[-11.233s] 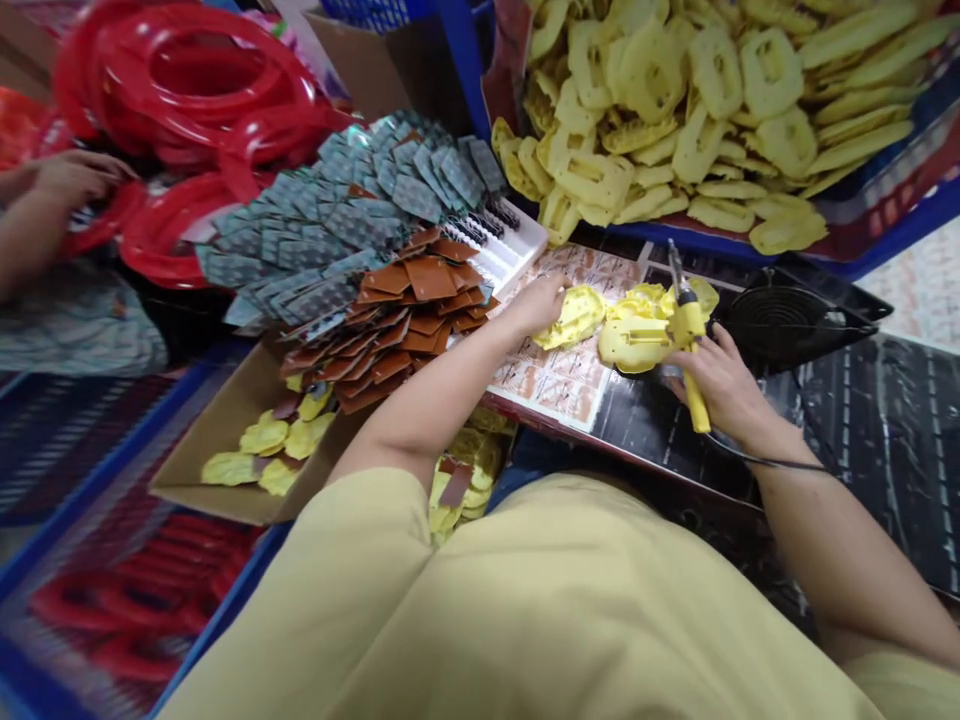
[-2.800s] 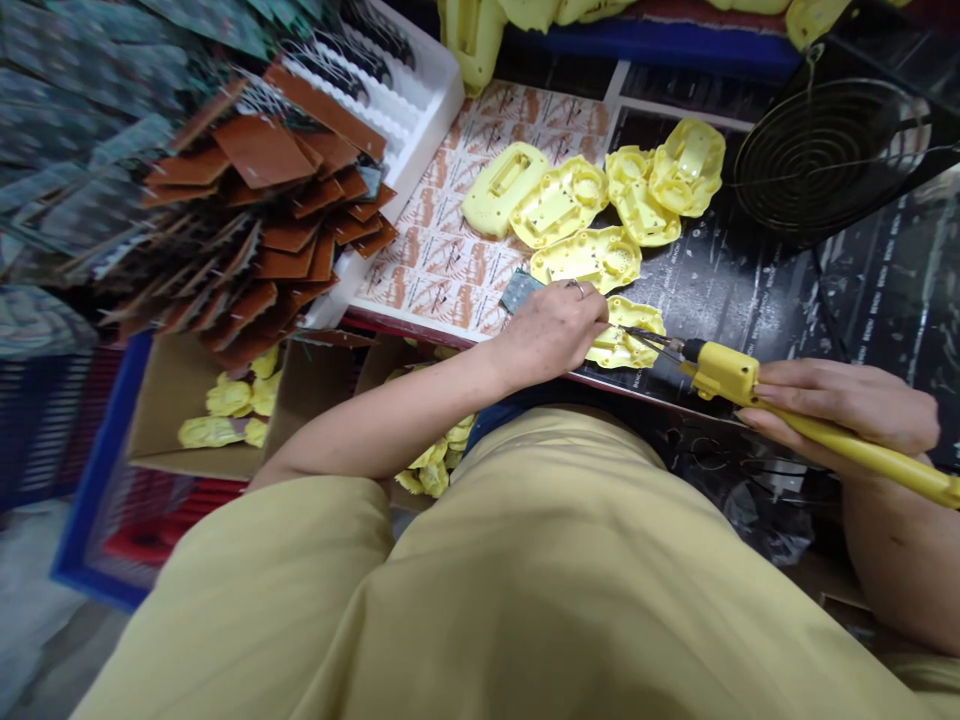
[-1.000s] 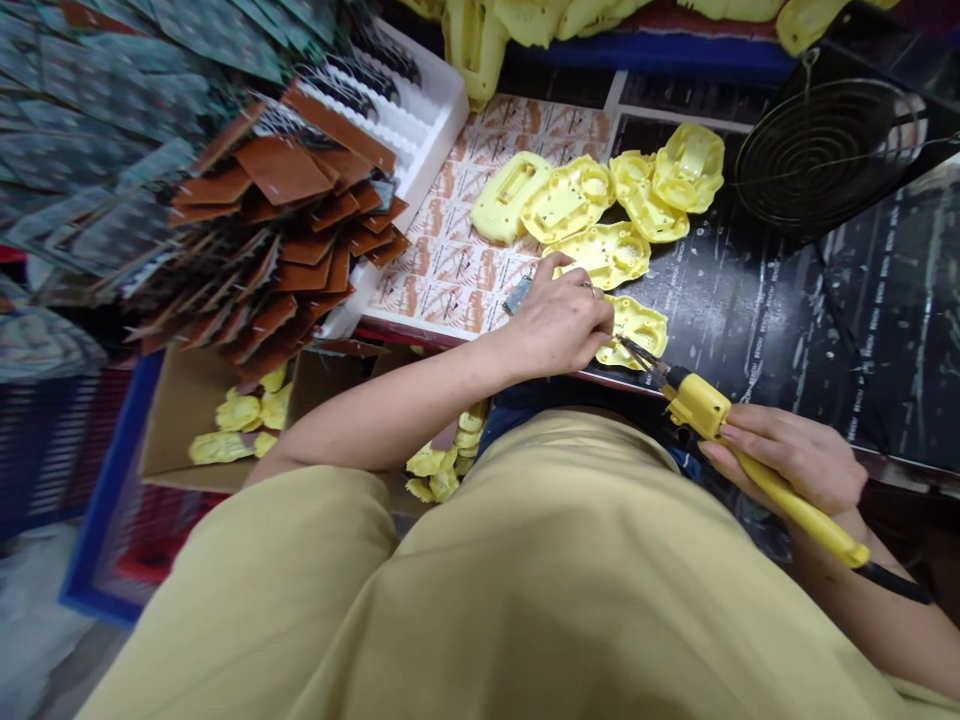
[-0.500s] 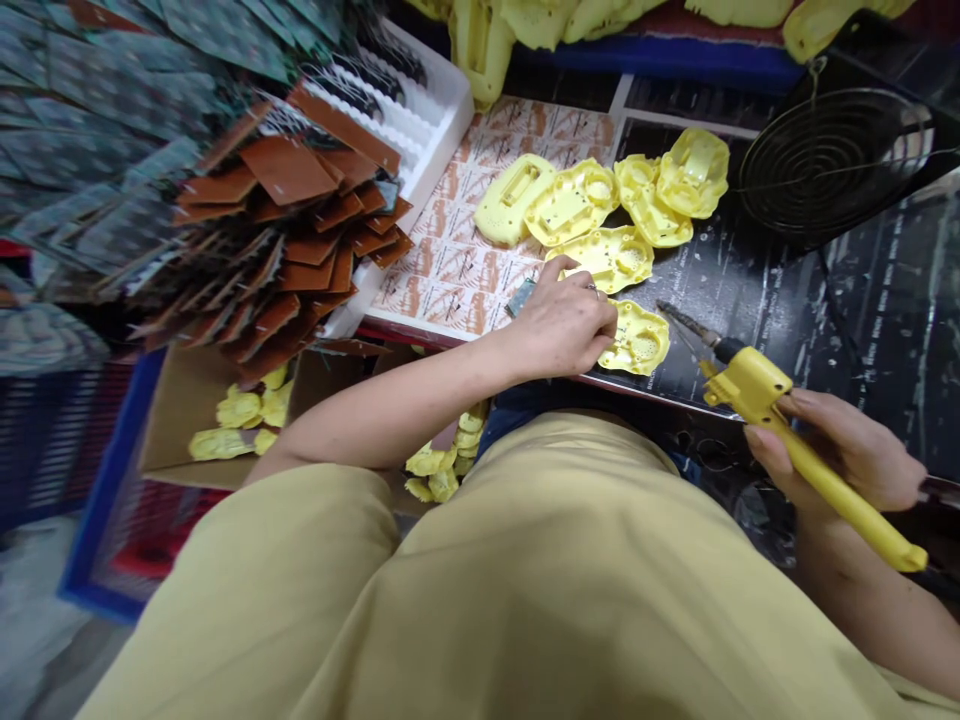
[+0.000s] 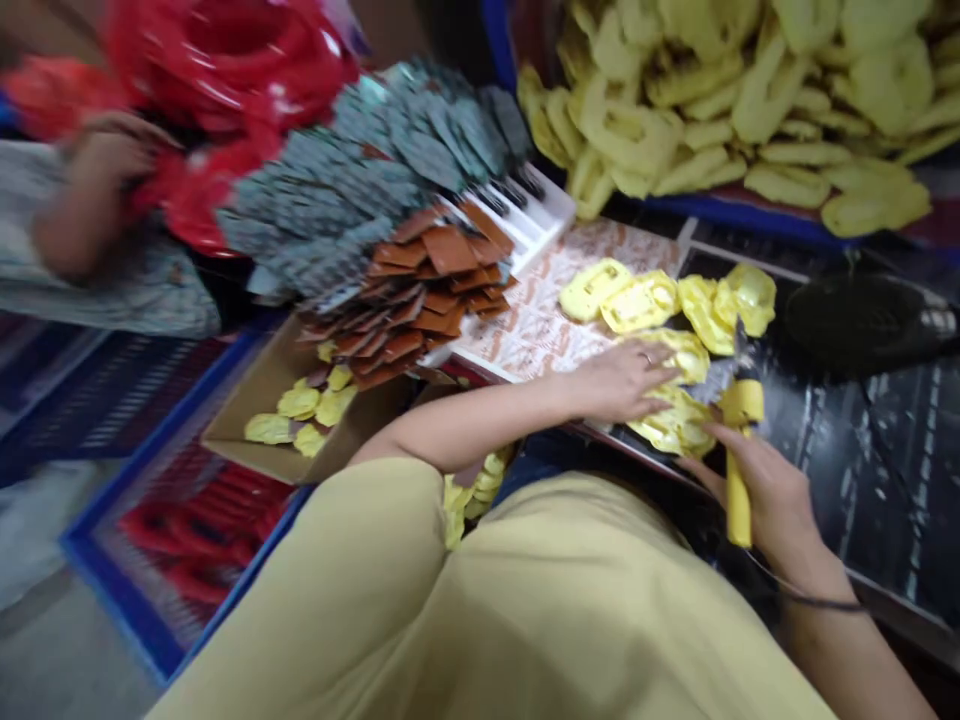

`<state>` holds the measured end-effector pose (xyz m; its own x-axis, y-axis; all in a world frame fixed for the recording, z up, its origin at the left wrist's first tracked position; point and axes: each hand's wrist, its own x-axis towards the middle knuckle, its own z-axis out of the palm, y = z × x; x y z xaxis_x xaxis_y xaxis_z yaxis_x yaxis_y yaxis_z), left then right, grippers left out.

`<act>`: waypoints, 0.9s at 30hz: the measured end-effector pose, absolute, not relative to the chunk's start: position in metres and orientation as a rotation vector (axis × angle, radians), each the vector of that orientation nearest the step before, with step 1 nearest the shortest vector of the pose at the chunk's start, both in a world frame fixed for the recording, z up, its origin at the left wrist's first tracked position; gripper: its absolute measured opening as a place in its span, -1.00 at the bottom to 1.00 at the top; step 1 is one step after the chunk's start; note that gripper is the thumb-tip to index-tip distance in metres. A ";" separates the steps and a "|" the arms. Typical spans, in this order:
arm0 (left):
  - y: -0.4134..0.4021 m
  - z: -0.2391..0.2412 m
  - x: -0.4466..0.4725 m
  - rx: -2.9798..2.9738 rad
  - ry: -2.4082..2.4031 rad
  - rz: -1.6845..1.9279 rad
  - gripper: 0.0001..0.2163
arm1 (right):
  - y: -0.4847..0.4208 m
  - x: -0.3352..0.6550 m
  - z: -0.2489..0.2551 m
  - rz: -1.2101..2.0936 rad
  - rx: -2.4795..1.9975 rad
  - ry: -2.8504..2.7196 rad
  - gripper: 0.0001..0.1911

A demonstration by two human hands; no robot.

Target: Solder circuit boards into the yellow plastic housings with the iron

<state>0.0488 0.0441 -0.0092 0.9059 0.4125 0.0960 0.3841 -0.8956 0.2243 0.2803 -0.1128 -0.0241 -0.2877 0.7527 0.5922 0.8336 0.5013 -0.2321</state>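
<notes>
My left hand (image 5: 624, 382) lies across the near yellow plastic shells, its fingers stretched out and apart. Beneath its fingertips are one yellow shell half (image 5: 686, 352) and, closer to the table edge, another shell half (image 5: 679, 425). My right hand (image 5: 765, 480) is closed around the yellow handle of a soldering iron (image 5: 742, 405), whose dark tip points away from me. The right fingertips are beside the nearest shell's right edge; blur hides whether they touch it. Behind lie more yellow shells (image 5: 641, 300), several in a row.
Left of the shells, brown boards (image 5: 431, 285) are heaped by a white foam tray (image 5: 551, 215). A large bin of yellow shells (image 5: 735, 110) stands behind. A dark fan (image 5: 862, 315) sits right. A cardboard box (image 5: 232, 440) and a co-worker's arm (image 5: 90, 200) are at left.
My right hand has brought the soldering iron left, its tip swinging to point away from me. My left fingers have spread over the shells. The view has shifted, showing more of the bin.
</notes>
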 end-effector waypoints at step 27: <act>0.208 0.134 -0.135 2.037 1.514 1.082 -0.42 | -0.046 0.280 -0.036 -0.301 -1.155 -1.941 -0.62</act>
<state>-0.1350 0.2077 0.1338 0.1230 0.9276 0.3528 0.6346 -0.3468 0.6906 0.2800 -0.0464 -0.0363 -0.2262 0.6126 0.7573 0.8130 0.5470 -0.1997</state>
